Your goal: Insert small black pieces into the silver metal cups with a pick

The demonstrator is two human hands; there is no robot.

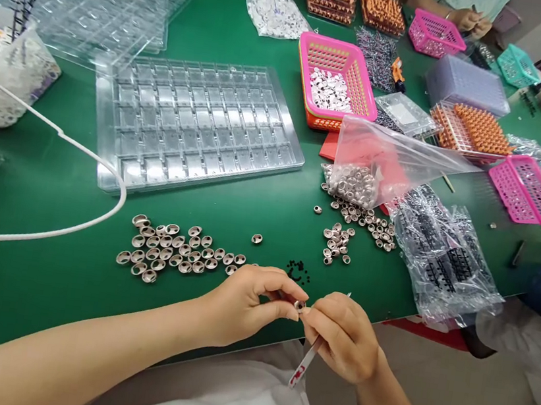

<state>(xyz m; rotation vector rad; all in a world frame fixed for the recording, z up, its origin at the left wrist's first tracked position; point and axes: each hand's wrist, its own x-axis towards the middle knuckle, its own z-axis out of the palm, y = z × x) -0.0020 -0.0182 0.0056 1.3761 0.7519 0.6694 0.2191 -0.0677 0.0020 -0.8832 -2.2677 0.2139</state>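
Note:
My left hand (250, 303) pinches a small silvery oval cup (299, 305) between thumb and fingertips, just over the table's near edge. The fingertips of my right hand (345, 335) meet the cup from the other side. A slim white tool with red marks (301, 369) is held in the right hand, its thin end poking out above the fingers. Just beyond the hands lie tiny black pieces (297, 271), loosely scattered. To the left, many similar silvery cups (172, 249) rest on the green table (230, 204), and a smaller group (337, 243) sits to the right.
A clear compartment tray (195, 126) lies beyond the cups, with a white cable (72, 226) curving at left. A pink basket (337, 72) holds white pieces. Plastic bags (443, 252) and orange parts (484, 130) stand right. Other people's hands (468, 21) show at far and right edges.

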